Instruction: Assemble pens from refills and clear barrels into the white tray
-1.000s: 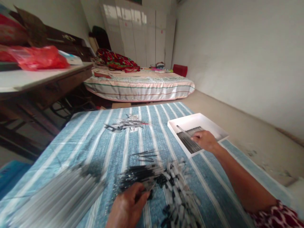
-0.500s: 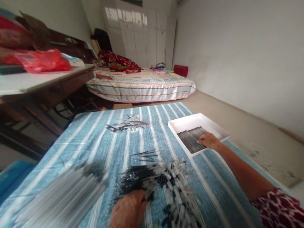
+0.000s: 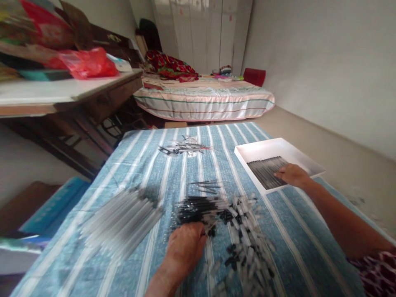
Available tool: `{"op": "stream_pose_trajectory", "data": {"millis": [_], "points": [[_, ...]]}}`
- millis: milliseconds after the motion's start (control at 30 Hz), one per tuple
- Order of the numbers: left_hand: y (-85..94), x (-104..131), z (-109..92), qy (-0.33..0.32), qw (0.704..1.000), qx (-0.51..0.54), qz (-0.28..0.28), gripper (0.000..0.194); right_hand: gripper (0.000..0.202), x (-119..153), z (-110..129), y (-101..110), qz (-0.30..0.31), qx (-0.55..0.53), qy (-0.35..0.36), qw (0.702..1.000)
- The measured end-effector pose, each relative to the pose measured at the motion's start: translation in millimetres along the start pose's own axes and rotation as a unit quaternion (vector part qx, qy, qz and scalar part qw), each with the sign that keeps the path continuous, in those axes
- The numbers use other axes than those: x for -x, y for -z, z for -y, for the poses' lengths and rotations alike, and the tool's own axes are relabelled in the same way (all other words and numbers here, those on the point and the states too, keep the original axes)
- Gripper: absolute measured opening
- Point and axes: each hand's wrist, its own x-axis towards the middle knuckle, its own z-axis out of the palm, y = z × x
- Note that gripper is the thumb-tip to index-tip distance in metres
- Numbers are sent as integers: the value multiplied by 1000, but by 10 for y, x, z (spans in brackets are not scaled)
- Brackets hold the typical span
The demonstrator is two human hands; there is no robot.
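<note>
1. Head view: the right hand (image 3: 292,174) lay flat with its fingers spread on the row of thin dark refill-like rods (image 3: 266,172) inside the shallow white rectangular tray (image 3: 280,144). A second before it had been pinching a single rod above that row, so the rod had evidently been laid down and the hand was pressing or levelling the row.
2. The left hand (image 3: 185,247) had slid forward from the near edge of the blue-and-white striped cloth surface (image 3: 148,165) and rested on the loose heap of black rods (image 3: 198,206). Its fingers were curled down together into the heap; whether they had closed on a rod could not be told, since motion blur smeared that area.
3. Just right of that hand lay the scattered pile of small clear and black caps (image 3: 244,235), touching the black heap, and to the left lay the bundle of long clear plastic tubes (image 3: 123,220), apart from it.
4. The camera had swung left and down, so the tray sat further right in view than before; the small far cluster of dark parts (image 3: 182,147) had not shifted on the cloth.
</note>
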Motion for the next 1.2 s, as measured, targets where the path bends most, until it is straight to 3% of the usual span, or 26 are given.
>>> {"op": "stream_pose_trajectory", "data": {"millis": [133, 200, 267, 333, 400, 500, 600, 700, 800, 867, 967, 1067, 1200], "points": [[-12, 25, -21, 6, 1000, 11, -1, 24, 35, 208, 168, 38, -48, 10, -11, 999], [-12, 48, -39, 2, 1000, 15, 9, 25, 33, 402, 401, 14, -99, -46, 39, 993], [-15, 73, -50, -8, 1000, 24, 12, 25, 32, 636, 711, -45, -96, -173, 139, 970], [-23, 95, -45, -24, 999, 48, 5, 23, 33, 868, 1043, -121, -35, -301, 230, 925], [-36, 114, -25, -35, 996, 84, -19, 20, 34, 1050, 1340, -196, 54, -377, 257, 888], [-56, 139, -5, -30, 988, 138, -63, 19, 37, 1195, 1663, -290, 177, -466, 209, 841], [-67, 159, -26, -35, 978, 179, -98, 18, 35, 1242, 1845, -357, 237, -558, 152, 781], [-39, 175, -27, -60, 970, 209, -105, 17, 34, 1261, 1922, -402, 233, -627, 145, 729], [51, 192, 102, -72, 968, 219, -97, 19, 36, 1254, 1909, -417, 210, -679, 133, 691], [131, 205, 265, -10, 973, 181, -142, 20, 36, 1227, 1862, -411, 184, -713, 111, 668], [226, 227, 527, 181, 960, 35, -212, 20, 34, 1171, 1774, -389, 146, -743, 100, 646], [248, 235, 693, 239, 945, -10, -222, 20, 33, 1130, 1715, -376, 118, -750, 103, 643], [203, 223, 735, 252, 944, -28, -210, 17, 34, 1114, 1700, -386, 95, -755, 98, 641]]}}
